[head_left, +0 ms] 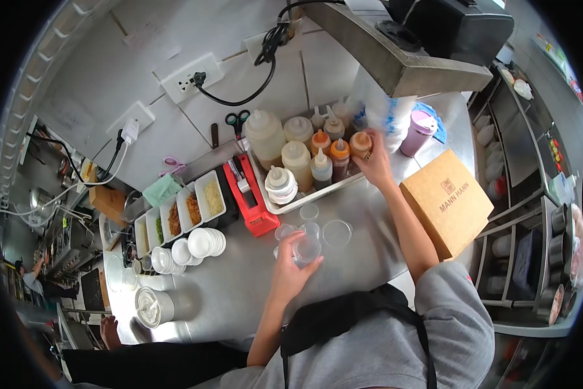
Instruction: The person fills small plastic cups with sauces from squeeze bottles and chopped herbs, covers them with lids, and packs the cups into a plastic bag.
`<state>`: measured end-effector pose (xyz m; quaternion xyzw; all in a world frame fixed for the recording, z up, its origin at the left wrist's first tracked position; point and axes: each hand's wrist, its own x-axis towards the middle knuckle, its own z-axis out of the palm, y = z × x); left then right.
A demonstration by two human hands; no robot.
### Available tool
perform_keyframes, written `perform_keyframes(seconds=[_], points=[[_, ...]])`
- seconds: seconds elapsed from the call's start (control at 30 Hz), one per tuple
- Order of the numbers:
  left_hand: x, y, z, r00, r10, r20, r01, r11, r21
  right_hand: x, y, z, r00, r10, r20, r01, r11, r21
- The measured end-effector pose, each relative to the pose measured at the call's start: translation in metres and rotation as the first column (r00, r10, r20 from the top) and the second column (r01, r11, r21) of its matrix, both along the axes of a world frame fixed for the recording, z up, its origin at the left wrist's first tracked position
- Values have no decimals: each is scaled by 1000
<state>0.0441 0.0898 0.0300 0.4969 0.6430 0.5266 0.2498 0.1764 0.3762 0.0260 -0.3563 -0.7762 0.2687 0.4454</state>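
Observation:
My left hand (290,275) is closed around a clear plastic cup (307,249) above the steel counter. Beside it on the metal stand more clear cups (283,231) and a clear lid (337,233). At the right end of a metal tray (320,201), my right hand (376,161) has its fingers wrapped round a squeeze bottle (360,142) with an orange-brown top. Several other squeeze bottles crowd the tray, among them a large pale one (264,133) and an orange-capped one (340,151).
A brown cardboard box (448,204) and a purple tumbler (420,133) stand at the right. To the left are a red tape dispenser (255,204), white food containers (210,194), stacked white cups (204,242) and a lidded tub (154,307). Another person's hand (109,332) rests near the counter's left edge.

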Motion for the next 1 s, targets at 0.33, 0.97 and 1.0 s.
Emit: perform_keyframes(seconds=[0.33,0.97,1.0], points=[[1,15,16,992,-66,-110,60,996,-59,27,-55,67,773,604,-195,-609,618,-497],[31,59,-16,968,-210,-140,188,970,-156,11,-106,129,1,-184,983,-805,582,110],[31,59,-18,969,-204,-140,184,972,-142,10,-106,131,-22,-199,980,-812,575,99]])
